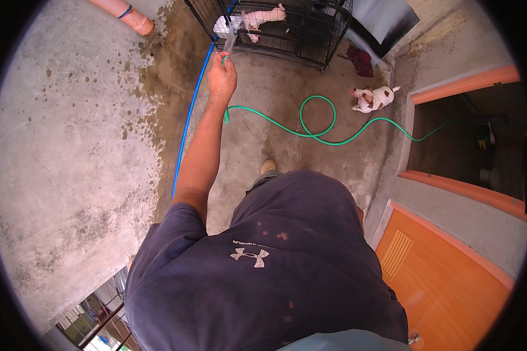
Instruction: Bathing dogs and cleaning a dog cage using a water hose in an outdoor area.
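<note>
Looped green hose (314, 136), blotchy concrete (108, 146)

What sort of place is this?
Probably a concrete yard or passage where dogs are kept: a black wire cage holding a pale animal, a brown-and-white dog outside it, and a green hose.

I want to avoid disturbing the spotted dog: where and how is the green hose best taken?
Probably take the green hose from above, just left of its loop: there it seems to lie single and uncrossed on the floor, away from the spotted dog.
</note>
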